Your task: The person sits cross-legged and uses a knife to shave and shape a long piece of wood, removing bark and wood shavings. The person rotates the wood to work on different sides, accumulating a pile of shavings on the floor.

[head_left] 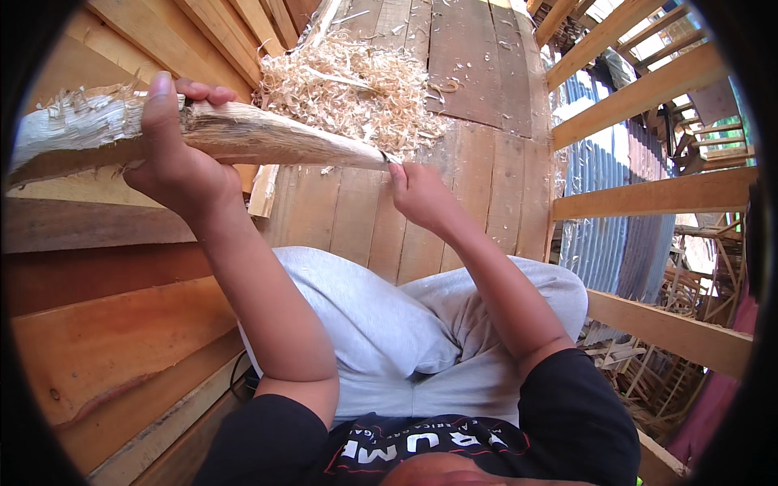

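Observation:
A long piece of pale, rough-hewn wood (267, 134) lies across the upper left, its left end splintered and its right end tapering. My left hand (182, 162) is wrapped round it, thumb on the near side and fingertips showing over the top. At the tapered end my right hand (421, 194) is closed in a fist. A small dark edge, which looks like the blade of a knife (386, 158), shows between that fist and the wood. The fist hides the knife's handle.
A heap of curled shavings (348, 97) covers the plank floor (478, 73) beyond the wood. Stacked boards (121, 348) stand along my left side. Slatted wooden rails (648, 194) run along the right, with corrugated metal sheets (604, 211) beyond. My legs (389, 324) are folded beneath my arms.

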Available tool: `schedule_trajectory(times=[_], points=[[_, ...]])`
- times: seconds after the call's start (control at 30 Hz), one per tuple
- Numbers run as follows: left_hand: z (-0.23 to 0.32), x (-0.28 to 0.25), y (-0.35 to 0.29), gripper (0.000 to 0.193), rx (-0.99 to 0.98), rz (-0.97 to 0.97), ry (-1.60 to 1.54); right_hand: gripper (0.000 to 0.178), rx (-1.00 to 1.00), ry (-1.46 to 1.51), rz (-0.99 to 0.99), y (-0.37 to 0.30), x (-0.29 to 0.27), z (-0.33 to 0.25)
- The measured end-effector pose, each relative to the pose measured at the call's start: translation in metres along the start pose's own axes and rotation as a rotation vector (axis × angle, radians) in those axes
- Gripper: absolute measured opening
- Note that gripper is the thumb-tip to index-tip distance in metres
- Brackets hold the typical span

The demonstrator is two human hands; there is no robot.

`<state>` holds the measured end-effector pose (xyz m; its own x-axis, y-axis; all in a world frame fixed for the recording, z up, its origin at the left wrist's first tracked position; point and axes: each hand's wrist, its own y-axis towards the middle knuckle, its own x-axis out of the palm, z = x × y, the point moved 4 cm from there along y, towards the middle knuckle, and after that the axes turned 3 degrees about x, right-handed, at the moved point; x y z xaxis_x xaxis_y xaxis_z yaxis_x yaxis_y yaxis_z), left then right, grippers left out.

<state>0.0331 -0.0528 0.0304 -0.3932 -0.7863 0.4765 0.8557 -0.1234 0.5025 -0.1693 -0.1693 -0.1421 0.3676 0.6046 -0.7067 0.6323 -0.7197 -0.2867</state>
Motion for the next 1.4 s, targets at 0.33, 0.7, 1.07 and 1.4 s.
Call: schedule_trajectory(times=[0.33,0.7,1.07,1.4], points=[[-0.001,-0.003,-0.002,0.021,-0.031,-0.036,0.045,0.048,0.081,-0.035,-0.003,-0.016,-0.007,-0.015],[-0.002,0.006,-0.005,0.019,-0.256,-0.412,-0.209,0.050,0.310,0.101,-0.141,0.030,0.020,0.066],[-0.024,0.016,-0.013,0.026,-0.191,-0.190,-0.160,0.047,0.245,0.001,0.057,0.023,0.032,0.088],[-0.021,0.019,-0.015,0.018,-0.138,-0.182,-0.137,0.052,0.090,0.098,0.024,-0.013,0.003,-0.008]])
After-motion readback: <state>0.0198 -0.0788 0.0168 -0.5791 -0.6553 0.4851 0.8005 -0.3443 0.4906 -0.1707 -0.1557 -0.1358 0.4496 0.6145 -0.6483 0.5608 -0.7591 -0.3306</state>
